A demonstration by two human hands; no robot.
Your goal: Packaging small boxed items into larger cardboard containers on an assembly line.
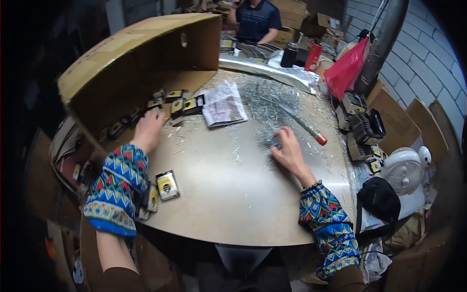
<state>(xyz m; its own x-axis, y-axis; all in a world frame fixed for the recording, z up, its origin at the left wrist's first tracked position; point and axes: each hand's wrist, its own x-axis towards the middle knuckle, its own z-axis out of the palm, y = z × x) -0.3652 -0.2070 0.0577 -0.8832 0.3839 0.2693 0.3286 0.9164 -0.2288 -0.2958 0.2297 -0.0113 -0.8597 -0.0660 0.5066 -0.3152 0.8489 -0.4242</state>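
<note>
My left hand (149, 130) reaches to the small black-and-yellow packs at the mouth of a large cardboard box (141, 46) lying on its side. Its fingers are stretched forward beside one pack (155, 103), and I see nothing held in them. More packs (193, 104) lie just to its right. Over the silver slivers (272, 104) strewn on the table (219, 194), my right hand (289, 152) hovers or rests with thumb and fingers apart. Nothing shows in its grasp. Nearer me, one yellow-faced pack (168, 185) lies flat by my left sleeve.
A printed paper sheet (224, 104) lies mid-table. A rod with a red end (321, 139) lies beyond my right hand. Stacked black packs (365, 127), a white fan (404, 170) and a black cap (379, 199) stand at the right. Another person (258, 22) is across the table.
</note>
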